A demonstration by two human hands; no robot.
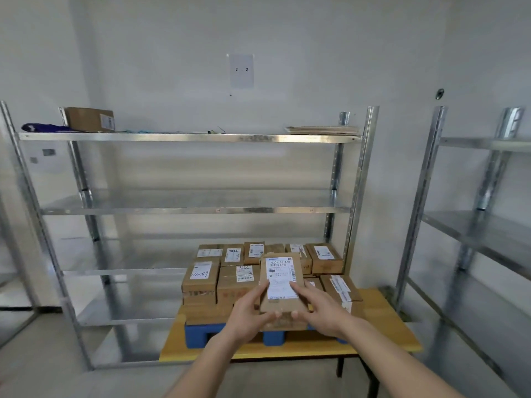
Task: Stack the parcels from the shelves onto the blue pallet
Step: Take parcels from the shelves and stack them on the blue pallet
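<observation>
A flat brown parcel [281,280] with a white shipping label is held up over the stack, label facing me. My left hand [249,310] grips its left edge and my right hand [314,307] grips its right edge and lower corner. Beneath it, several labelled cardboard parcels [218,278] are stacked on the blue pallet [201,336], which sits on a yellow-topped table [382,331]. One more brown parcel [90,119] stays on the top shelf at the left of the metal shelving unit [189,137].
Flattened cardboard [321,129] lies at the top shelf's right end, a dark blue cloth [43,127] at its left. A second metal rack [474,219] stands to the right. A paper sheet marked "2 - 2" [242,70] hangs on the wall.
</observation>
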